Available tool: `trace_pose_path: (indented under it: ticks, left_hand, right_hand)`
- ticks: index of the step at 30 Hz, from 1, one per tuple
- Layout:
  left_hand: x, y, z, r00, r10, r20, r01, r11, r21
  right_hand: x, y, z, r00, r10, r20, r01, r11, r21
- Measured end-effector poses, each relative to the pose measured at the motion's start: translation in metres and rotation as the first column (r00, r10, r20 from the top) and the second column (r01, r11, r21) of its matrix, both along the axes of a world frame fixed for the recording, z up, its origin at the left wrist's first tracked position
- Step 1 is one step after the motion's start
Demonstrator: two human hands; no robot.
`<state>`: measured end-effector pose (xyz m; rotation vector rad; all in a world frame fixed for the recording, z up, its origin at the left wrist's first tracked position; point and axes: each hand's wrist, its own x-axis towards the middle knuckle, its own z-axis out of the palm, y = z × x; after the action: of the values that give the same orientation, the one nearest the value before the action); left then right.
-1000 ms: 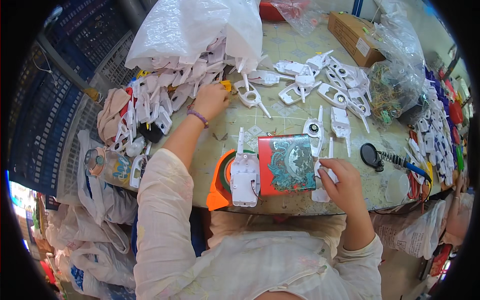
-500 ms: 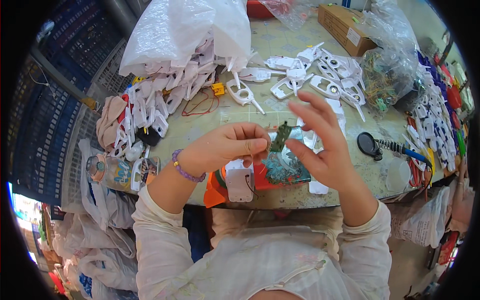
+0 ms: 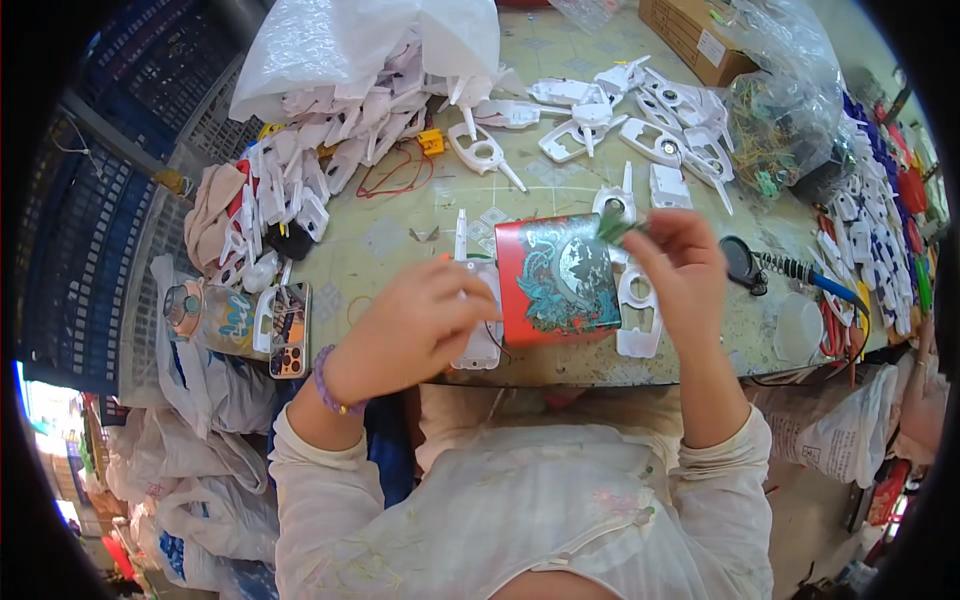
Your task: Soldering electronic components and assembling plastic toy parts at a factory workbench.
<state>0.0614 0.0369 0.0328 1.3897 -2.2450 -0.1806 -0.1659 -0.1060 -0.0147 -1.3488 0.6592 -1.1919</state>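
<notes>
Landmark: the red rectangular box with a teal-patterned top (image 3: 560, 275), on the pale green, floral-tiled worktop (image 3: 385, 270).

Handling, left to right. Left of the box, the left hand (image 3: 415, 315) was loosely curled over the white plastic housing with a long narrow stem (image 3: 482, 348); could not tell whether it gripped anything. Judged good practice: steady the housing lightly and keep its thin dark wire (image 3: 498, 340), near the box's left edge, from snagging. At the box's upper right corner, the right hand (image 3: 685, 270) pinched a small, flat, dark green piece (image 3: 612, 226) between thumb and fingers. Judged step: positioning that piece over the box; best done slowly, held by its edges, without bending it.

Appearance, left to right. Housing: plain white, mostly hidden under the left hand, stem pointing away from the wearer. Green piece: thin, tilted, motion-blurred, possibly a circuit board; surface detail unreadable. Contact between it and the box could not be determined. Just right of the box lay a white plastic open frame (image 3: 638, 335).
</notes>
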Motion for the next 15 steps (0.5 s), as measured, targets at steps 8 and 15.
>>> trace_pose_path:
  ticks: [8, 15]
  left_hand:
    - [-0.028, 0.021, -0.02, 1.0, 0.016, 0.018, -0.016, 1.0, -0.001]
    - [-0.016, 0.014, -0.027, 0.951, 0.112, -0.287, -0.102, 0.994, 0.05]
  right_hand:
    - [0.008, 0.019, -0.01, 0.872, -0.203, -0.445, -0.104, 0.812, -0.574]
    - [-0.001, 0.077, -0.043, 0.879, -0.413, -0.238, -0.174, 0.186, -0.967]
